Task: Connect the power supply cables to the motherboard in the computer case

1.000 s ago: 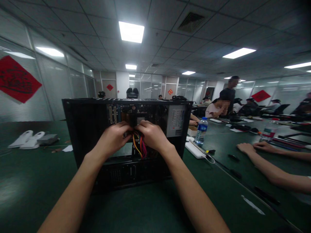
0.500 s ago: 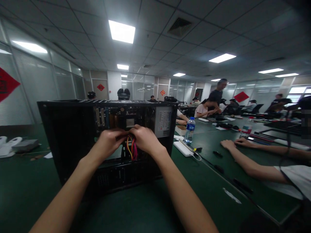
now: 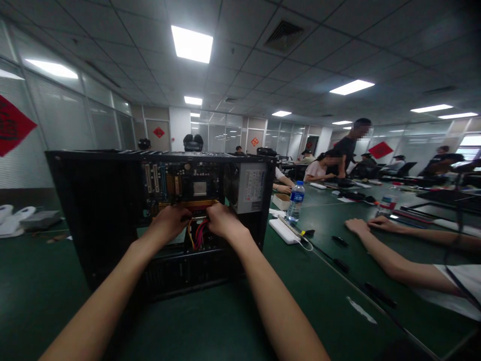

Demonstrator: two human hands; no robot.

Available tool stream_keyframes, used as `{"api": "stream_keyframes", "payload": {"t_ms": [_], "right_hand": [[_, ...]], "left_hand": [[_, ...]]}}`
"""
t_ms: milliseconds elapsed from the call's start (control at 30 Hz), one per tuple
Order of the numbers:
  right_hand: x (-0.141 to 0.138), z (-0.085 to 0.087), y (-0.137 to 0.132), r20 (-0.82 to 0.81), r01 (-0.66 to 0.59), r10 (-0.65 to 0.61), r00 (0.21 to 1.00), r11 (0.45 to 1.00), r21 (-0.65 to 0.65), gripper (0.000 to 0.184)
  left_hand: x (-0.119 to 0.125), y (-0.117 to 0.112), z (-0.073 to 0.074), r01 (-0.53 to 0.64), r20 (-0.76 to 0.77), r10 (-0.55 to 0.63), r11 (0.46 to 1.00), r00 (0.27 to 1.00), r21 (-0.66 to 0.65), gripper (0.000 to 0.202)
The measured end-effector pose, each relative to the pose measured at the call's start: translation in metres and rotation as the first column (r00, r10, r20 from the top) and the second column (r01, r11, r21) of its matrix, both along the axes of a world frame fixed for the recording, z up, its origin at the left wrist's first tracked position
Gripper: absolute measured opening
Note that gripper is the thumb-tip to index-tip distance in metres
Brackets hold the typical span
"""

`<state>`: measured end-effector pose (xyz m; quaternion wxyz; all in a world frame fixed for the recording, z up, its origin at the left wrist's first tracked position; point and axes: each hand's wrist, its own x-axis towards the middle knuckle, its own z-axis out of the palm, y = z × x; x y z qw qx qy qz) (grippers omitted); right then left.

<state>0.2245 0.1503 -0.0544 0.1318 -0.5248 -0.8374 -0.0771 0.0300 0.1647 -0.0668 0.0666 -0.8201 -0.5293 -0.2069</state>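
A black computer case (image 3: 165, 273) stands with its side off, its inside facing me. Within it is a motherboard (image 3: 176, 170) with a square pale metal chip (image 3: 200, 188). My left hand (image 3: 170, 221) is closed, its fingertips at the left part of an orange-yellow strip (image 3: 201, 204) along the board's lower part. At the strip's right end is my right hand (image 3: 226, 220), also closed. The fingers hide whatever either hand grips. Between the hands hangs a bundle of yellow, red and black cables (image 3: 197, 235). A power supply (image 3: 252, 189) sits upper right in the case.
On the green table (image 3: 300, 301), right of the case, are a water bottle (image 3: 296, 201), a white power strip (image 3: 284, 229) and a small box (image 3: 281, 201). Another person's forearms (image 3: 391, 250) rest at the right. A grey block (image 3: 40, 220) lies at left.
My hands were together over the cables below the chip; now they are apart and slightly lower, with the orange-yellow strip showing between them. The cables hang a little further left.
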Motion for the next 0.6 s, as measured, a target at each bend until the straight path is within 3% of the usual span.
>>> {"api": "stream_keyframes", "payload": {"t_ms": [133, 300, 600], "right_hand": [[0.001, -0.008, 0.008, 0.002, -0.014, 0.014, 1.0, 1.0, -0.012, 0.031], [-0.002, -0.018, 0.017, 0.012, -0.009, 0.009, 1.0, 1.0, -0.016, 0.029], [-0.006, -0.029, 0.028, -0.008, -0.024, 0.023, 1.0, 1.0, -0.006, 0.029]], "left_hand": [[0.005, 0.001, -0.005, -0.043, -0.008, 0.043, 0.997, 0.999, -0.057, 0.026], [0.013, 0.002, -0.008, -0.051, -0.132, 0.047, 0.998, 0.99, -0.027, 0.029], [0.018, 0.005, -0.005, -0.043, -0.24, 0.026, 0.997, 0.971, -0.066, 0.029]]}}
